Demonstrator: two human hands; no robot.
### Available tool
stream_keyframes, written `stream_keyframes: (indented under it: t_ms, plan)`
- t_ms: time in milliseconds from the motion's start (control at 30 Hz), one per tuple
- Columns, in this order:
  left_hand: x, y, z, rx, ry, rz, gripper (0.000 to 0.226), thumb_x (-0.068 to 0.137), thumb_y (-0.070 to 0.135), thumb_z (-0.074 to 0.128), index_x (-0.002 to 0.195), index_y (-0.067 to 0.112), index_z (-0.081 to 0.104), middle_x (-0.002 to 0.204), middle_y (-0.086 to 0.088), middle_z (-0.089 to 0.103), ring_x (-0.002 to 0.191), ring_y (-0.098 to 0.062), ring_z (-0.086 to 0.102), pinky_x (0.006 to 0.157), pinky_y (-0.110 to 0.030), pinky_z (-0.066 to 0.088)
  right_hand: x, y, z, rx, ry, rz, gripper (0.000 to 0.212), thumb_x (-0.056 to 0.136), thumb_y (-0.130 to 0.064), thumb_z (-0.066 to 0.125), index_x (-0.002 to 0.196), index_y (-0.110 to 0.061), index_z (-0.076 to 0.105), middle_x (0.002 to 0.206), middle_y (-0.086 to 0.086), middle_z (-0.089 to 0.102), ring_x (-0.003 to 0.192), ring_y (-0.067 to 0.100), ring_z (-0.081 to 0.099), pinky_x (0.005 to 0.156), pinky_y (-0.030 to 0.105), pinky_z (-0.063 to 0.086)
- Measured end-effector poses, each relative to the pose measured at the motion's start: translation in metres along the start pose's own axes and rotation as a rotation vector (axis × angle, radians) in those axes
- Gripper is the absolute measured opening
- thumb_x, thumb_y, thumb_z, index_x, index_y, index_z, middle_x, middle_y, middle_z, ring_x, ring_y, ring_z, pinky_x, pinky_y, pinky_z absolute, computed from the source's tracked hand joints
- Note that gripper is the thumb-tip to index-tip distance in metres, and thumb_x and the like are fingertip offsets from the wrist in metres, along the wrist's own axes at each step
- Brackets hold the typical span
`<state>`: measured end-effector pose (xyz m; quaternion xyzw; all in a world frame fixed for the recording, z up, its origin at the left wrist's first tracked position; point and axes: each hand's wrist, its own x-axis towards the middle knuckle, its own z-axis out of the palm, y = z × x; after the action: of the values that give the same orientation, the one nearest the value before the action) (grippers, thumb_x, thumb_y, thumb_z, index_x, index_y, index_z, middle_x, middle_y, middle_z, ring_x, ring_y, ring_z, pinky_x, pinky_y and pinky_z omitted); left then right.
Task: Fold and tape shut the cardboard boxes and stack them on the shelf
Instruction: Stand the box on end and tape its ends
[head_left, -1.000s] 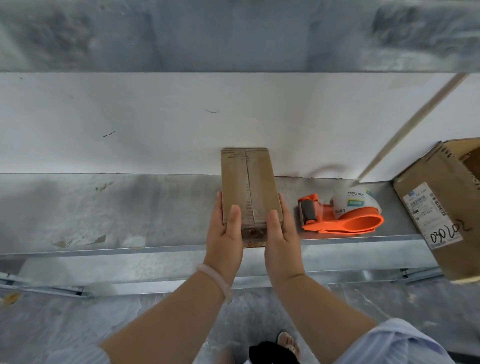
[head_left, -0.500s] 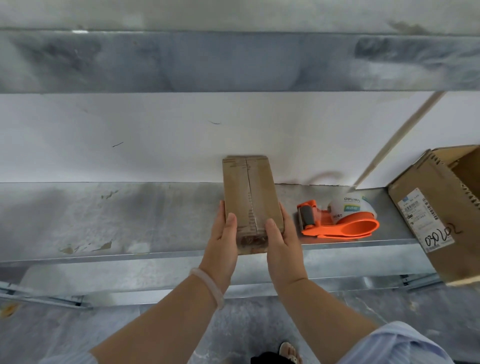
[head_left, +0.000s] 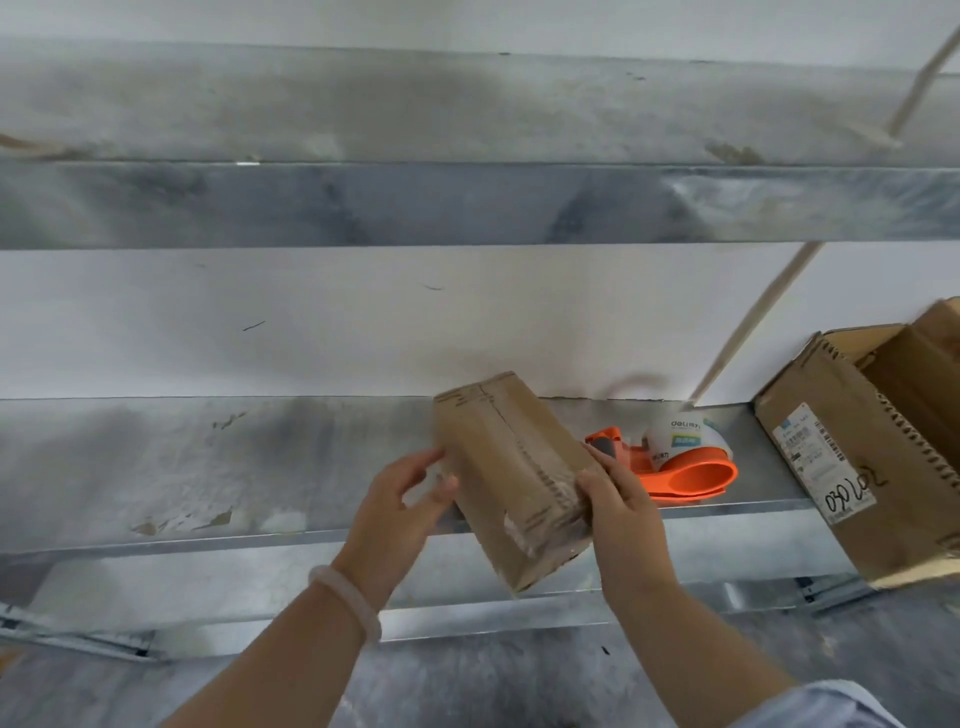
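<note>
The box (head_left: 511, 467) has been tilted and raised over the shelf (head_left: 208, 467) edge, centre frame. It is gripped by the right hand (head_left: 623, 519); whether the left hand (head_left: 400, 504) grips cannot be told. A drop could be caused by an uneven hold.

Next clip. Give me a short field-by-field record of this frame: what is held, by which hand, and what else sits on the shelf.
held item: small taped brown cardboard box, tilted, near corner past the front edge of the grey metal shelf
right hand: grips the box's right side, thumb on top
left hand: fingers curled at the box's left side; grip unclear
on shelf, right of box: orange tape dispenser
far right: larger open cardboard box with a printed label
</note>
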<state>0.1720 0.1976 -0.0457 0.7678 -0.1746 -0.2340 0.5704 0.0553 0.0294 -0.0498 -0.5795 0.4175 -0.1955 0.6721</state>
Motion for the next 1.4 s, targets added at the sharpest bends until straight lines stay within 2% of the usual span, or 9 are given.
stream_keyframes:
  t_ms: [133, 300, 467, 567, 667, 800, 933, 1200, 1400]
  plan:
    - [0.022, -0.006, -0.041, 0.002, -0.108, 0.038, 0.089, 0.067, 0.052, 0.082, 0.141, 0.048, 0.032, 0.147, 0.019, 0.034, 0.135, -0.006, 0.035, 0.113, -0.036, 0.035, 0.008, -0.016, -0.011, 0.126, -0.142, 0.085, 0.032, 0.09, -0.003, 0.047, 0.098, -0.016, 0.076, 0.102, 0.014, 0.073, 0.099, 0.031, 0.065, 0.096, 0.047, 0.048]
    - [0.025, 0.008, -0.059, -0.128, -0.543, 0.032, 0.123, 0.045, 0.051, 0.094, 0.147, 0.047, 0.024, 0.138, 0.019, 0.055, 0.125, -0.004, 0.053, 0.094, -0.022, 0.049, 0.015, -0.037, -0.017, 0.162, -0.338, 0.168, 0.031, 0.093, -0.001, 0.04, 0.106, -0.005, 0.069, 0.104, 0.02, 0.068, 0.091, 0.027, 0.067, 0.077, 0.036, 0.053]
    - [0.014, 0.011, -0.043, -0.24, -0.204, 0.111, 0.12, 0.042, 0.044, 0.093, 0.142, 0.051, 0.027, 0.136, 0.012, 0.054, 0.12, -0.007, 0.056, 0.089, -0.026, 0.054, 0.026, -0.04, -0.01, 0.128, -0.086, 0.012, 0.024, 0.092, -0.032, 0.058, 0.114, -0.028, 0.067, 0.111, 0.004, 0.071, 0.102, 0.022, 0.066, 0.088, 0.043, 0.052]
    - [0.006, 0.002, -0.022, -0.066, 0.138, 0.16, 0.124, 0.044, 0.052, 0.087, 0.144, 0.053, 0.014, 0.135, 0.022, 0.036, 0.121, 0.008, 0.042, 0.105, -0.03, 0.042, 0.017, -0.034, -0.002, 0.024, 0.14, -0.062, 0.03, 0.092, -0.035, 0.061, 0.121, -0.027, 0.059, 0.111, 0.001, 0.065, 0.102, 0.02, 0.062, 0.092, 0.047, 0.054]
    - [-0.003, -0.006, 0.005, 0.14, 0.276, 0.178, 0.135, 0.05, 0.046, 0.093, 0.144, 0.053, -0.004, 0.127, 0.016, 0.021, 0.119, -0.004, 0.03, 0.107, -0.027, 0.027, 0.003, -0.021, 0.014, -0.005, 0.041, -0.076, 0.035, 0.089, -0.036, 0.067, 0.12, -0.024, 0.054, 0.114, 0.001, 0.062, 0.104, 0.017, 0.06, 0.097, 0.045, 0.051]
    - [-0.013, -0.024, 0.03, 0.249, 0.194, 0.275, 0.128, 0.057, 0.043, 0.091, 0.141, 0.055, -0.006, 0.127, 0.015, 0.016, 0.118, -0.001, 0.031, 0.102, -0.017, 0.034, 0.002, -0.008, 0.032, 0.029, -0.248, -0.081, 0.065, 0.073, -0.043, 0.077, 0.133, -0.029, 0.054, 0.124, -0.007, 0.065, 0.115, 0.009, 0.061, 0.1, 0.037, 0.052]
    - [-0.015, -0.037, 0.035, 0.23, 0.177, 0.321, 0.092, 0.072, 0.044, 0.081, 0.144, 0.042, 0.024, 0.13, 0.011, 0.034, 0.118, 0.001, 0.046, 0.097, -0.02, 0.049, 0.017, -0.009, 0.022, 0.015, -0.268, -0.185, 0.052, 0.089, -0.007, 0.067, 0.136, -0.023, 0.05, 0.125, -0.007, 0.064, 0.11, 0.001, 0.062, 0.083, 0.018, 0.055]
    - [-0.001, -0.027, 0.042, 0.383, 0.231, 0.221, 0.061, 0.08, 0.053, 0.058, 0.135, 0.029, 0.048, 0.12, 0.004, 0.037, 0.104, -0.016, 0.053, 0.086, -0.037, 0.058, 0.027, -0.001, -0.005, -0.285, -0.452, -0.154, 0.058, 0.092, -0.024, 0.066, 0.142, -0.038, 0.041, 0.125, -0.019, 0.057, 0.119, 0.009, 0.057, 0.091, 0.032, 0.056]
    - [0.006, -0.022, 0.057, 0.341, 0.281, 0.162, 0.052, 0.084, 0.038, 0.067, 0.132, 0.029, 0.048, 0.12, 0.002, 0.04, 0.104, -0.019, 0.054, 0.087, -0.036, 0.057, 0.066, -0.026, -0.066, -0.785, -0.042, -0.465, 0.055, 0.089, -0.026, 0.065, 0.139, -0.04, 0.047, 0.129, -0.015, 0.051, 0.121, 0.011, 0.05, 0.104, 0.033, 0.044]
